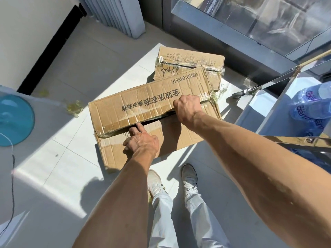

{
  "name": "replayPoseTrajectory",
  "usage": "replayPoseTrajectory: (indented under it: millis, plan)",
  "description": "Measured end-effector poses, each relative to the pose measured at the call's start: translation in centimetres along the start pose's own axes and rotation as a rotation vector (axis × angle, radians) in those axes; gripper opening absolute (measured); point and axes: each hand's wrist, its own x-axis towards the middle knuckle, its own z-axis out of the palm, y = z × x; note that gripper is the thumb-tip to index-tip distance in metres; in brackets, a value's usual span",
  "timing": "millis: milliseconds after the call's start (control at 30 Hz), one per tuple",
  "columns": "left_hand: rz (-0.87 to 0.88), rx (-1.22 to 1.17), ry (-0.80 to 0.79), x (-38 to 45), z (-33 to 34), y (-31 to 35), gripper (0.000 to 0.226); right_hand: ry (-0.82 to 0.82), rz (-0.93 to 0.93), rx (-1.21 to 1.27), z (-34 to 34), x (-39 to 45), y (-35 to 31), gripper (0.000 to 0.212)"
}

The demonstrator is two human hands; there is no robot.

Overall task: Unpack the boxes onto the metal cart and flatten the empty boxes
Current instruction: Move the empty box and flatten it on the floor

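Note:
A brown cardboard box with printed characters lies on the tiled floor in the middle of the view, its top flap partly lifted. My right hand grips the edge of that flap, fingers curled over it. My left hand rests on the lower panel of the box, index finger reaching into the dark gap under the flap. Behind it lies a flattened cardboard box. The metal cart stands at the right with several water bottles on its shelf.
A blue round lid sits on a grey surface at the left. Scraps of yellowish tape lie on the floor by the box. My two feet in white shoes stand just in front of the box. A grey ribbed panel leans at the back.

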Motion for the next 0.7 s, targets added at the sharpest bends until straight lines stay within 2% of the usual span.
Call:
replayPoseTrajectory:
  millis: [100,233,333,400,467,600,700]
  plan:
    - [-0.036,0.011,-0.014,0.0,-0.1,0.2,0.078,-0.029,-0.002,-0.043,0.0,-0.6,0.9,0.022]
    - [-0.094,-0.051,-0.022,0.6,0.1,0.4,0.070,0.001,0.066,-0.081,-0.1,-1.1,5.9,0.019]
    - [-0.112,0.009,-0.008,0.3,-0.2,1.5,0.075,0.022,0.011,-0.056,-1.0,-1.3,7.4,0.021]
    - [-0.026,0.082,0.037,-0.1,-0.2,2.7,0.078,0.023,-0.068,-0.036,-1.6,-1.3,6.4,0.022]
    - [0.068,0.036,0.088,-0.7,-0.3,4.1,0.073,0.046,-0.135,-0.014,-1.7,-1.3,5.3,0.024]
    - [0.263,-0.090,0.210,-1.8,0.1,7.2,0.046,0.037,-0.206,-0.009,-2.0,-0.7,4.6,0.022]
    - [0.342,-0.217,0.220,-2.1,0.6,8.5,0.034,0.001,-0.185,-0.011,-2.0,-0.7,5.1,0.025]
